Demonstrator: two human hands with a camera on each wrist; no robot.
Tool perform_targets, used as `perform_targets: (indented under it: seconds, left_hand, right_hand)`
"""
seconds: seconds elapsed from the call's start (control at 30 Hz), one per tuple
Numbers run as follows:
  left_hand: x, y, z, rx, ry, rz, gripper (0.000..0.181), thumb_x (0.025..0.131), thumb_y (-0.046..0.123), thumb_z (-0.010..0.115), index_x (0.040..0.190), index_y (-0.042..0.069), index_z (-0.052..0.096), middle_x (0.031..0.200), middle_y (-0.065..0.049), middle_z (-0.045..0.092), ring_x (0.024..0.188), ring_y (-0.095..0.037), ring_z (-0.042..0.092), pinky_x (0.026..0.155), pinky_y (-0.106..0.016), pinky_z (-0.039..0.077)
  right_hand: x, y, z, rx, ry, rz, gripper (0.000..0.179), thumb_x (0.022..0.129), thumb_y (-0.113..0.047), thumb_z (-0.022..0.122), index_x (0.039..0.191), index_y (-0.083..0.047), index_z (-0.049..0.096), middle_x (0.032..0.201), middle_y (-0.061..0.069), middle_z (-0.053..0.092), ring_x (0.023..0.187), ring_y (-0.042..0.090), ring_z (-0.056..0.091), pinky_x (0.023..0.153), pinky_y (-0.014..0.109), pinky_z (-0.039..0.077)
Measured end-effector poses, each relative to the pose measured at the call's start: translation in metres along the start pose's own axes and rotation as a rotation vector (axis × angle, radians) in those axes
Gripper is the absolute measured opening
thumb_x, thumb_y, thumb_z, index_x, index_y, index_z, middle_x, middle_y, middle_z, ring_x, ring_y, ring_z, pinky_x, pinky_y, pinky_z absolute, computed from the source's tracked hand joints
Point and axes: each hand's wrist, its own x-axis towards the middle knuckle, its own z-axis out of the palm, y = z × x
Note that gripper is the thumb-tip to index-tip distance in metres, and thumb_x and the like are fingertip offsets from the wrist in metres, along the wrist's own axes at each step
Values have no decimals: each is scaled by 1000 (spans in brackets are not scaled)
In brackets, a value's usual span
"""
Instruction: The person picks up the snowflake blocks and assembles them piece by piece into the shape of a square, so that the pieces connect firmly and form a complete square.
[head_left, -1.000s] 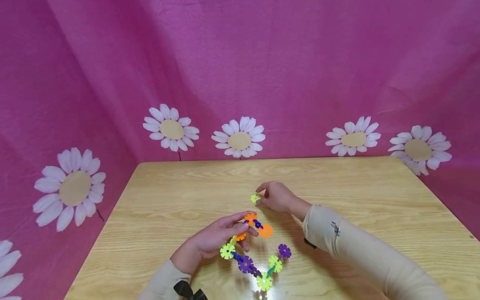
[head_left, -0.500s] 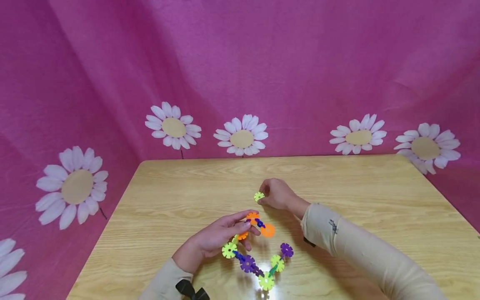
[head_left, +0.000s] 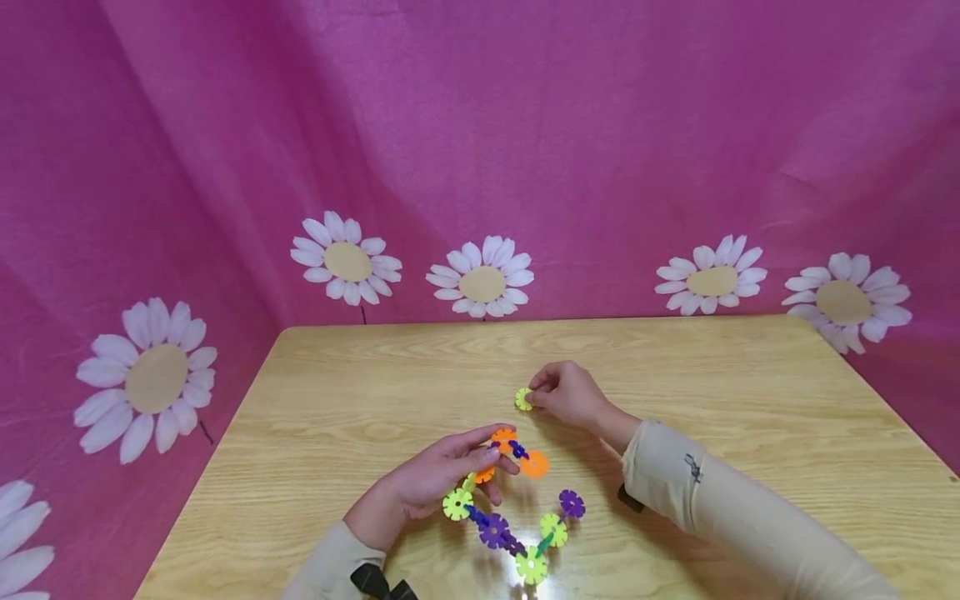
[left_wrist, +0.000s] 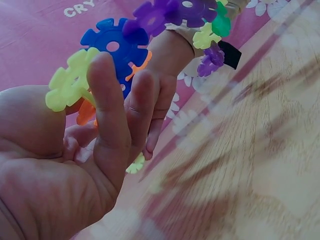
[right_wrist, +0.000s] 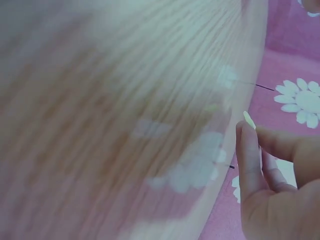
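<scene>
My left hand (head_left: 433, 473) holds a curved chain of interlocked plastic snowflake discs between thumb and fingers. The chain has orange, yellow-green, blue, purple and green discs; a purple disc (head_left: 492, 531) is in its lower run, and an orange disc (head_left: 535, 465) ends the near side of the curve. In the left wrist view a yellow disc (left_wrist: 65, 87) and a blue disc (left_wrist: 134, 52) show by the fingers. Beyond the chain, my right hand (head_left: 573, 397) pinches a single yellow-green disc (head_left: 522, 399) by its edge. Edge-on, that disc (right_wrist: 248, 119) appears at the fingertips in the right wrist view.
Both hands are above a glossy wooden table (head_left: 360, 375) that reflects light and the cloth. A pink cloth (head_left: 570, 150) with large white daisies hangs behind the table and along its sides. Black straps (head_left: 381, 582) are at the wrists.
My right thumb and finger have closed on the loose yellow-green disc, and the hand has moved slightly right with it. My left hand and the chain have stayed almost still.
</scene>
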Motion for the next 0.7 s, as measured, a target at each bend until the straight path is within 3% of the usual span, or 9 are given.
perform_targets:
  seconds: [0.17, 0.5, 0.7]
  left_hand:
    - [0, 0, 2, 5, 4, 0, 53, 106, 32, 49, 155, 18, 36, 125, -11, 67, 82, -17, 68, 84, -33, 55]
    - [2, -3, 1, 13, 24, 0, 54, 105, 35, 50, 155, 20, 36, 125, -10, 67, 81, -18, 68, 85, -35, 55]
    - [4, -4, 1, 19, 18, 7, 54, 106, 32, 49, 156, 18, 34, 125, -11, 67, 81, -17, 67, 81, -33, 55]
  right_hand:
    - [-13, 2, -6, 79, -5, 12, 13, 86, -2, 74, 95, 4, 67, 83, 12, 68, 70, 16, 68, 66, 29, 60]
    - [-39, 3, -16, 115, -22, 7, 14, 87, -4, 74, 97, 4, 68, 85, 12, 68, 73, 15, 69, 69, 32, 61]
    - [-58, 1, -22, 141, -39, 4, 14, 88, -5, 73, 98, 3, 67, 85, 11, 68, 77, 22, 73, 72, 36, 62]
